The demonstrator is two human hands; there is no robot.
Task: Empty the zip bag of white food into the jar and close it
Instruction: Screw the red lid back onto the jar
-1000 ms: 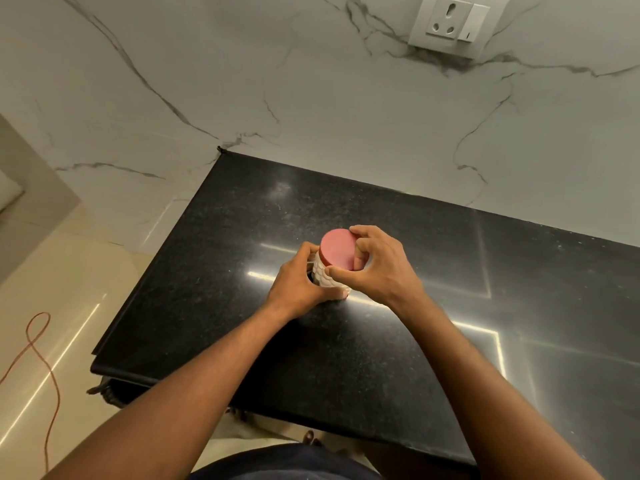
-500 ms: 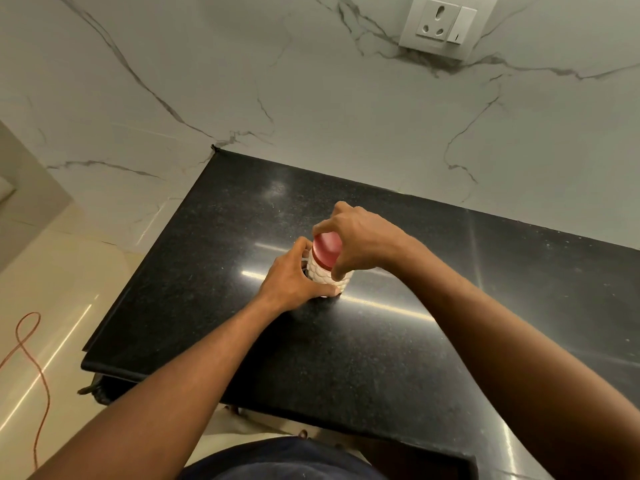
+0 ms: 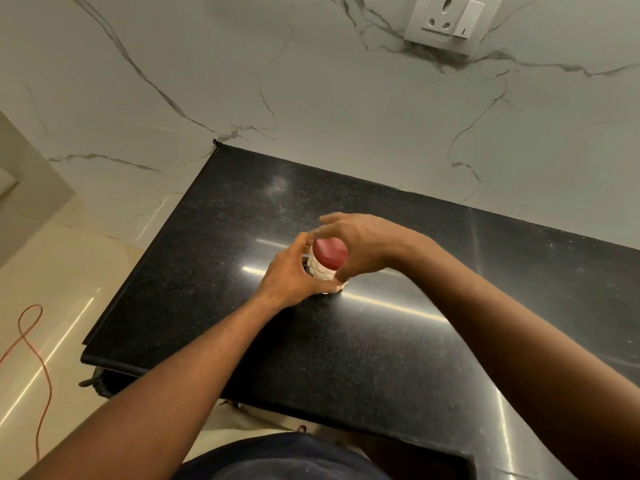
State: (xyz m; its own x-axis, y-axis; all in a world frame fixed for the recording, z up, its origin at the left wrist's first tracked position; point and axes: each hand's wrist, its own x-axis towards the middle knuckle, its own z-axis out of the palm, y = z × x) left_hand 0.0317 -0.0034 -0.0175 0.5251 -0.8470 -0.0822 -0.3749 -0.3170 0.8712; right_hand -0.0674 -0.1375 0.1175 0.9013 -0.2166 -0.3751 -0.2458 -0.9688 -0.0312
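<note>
A small jar point(image 3: 322, 271) with a scaled white body stands upright on the black countertop point(image 3: 363, 341). Its red lid point(image 3: 330, 252) sits on top. My left hand point(image 3: 294, 275) wraps the jar's left side and base. My right hand point(image 3: 360, 245) arches over the lid from the right, with the thumb at the jar's near right side and the fingers blurred and spread behind the lid. Whether those fingers touch the lid I cannot tell. No zip bag is in view.
A marble wall rises behind the counter, with a socket and switch plate point(image 3: 446, 22) at the top right. The counter's left edge drops to a cream floor where an orange cable point(image 3: 31, 341) lies. My dark clothing point(image 3: 277, 459) fills the bottom middle.
My right hand has turned around the red lid from a front pinch to arching over it from the right, and its fingers now spread. My left hand has stayed on the jar.
</note>
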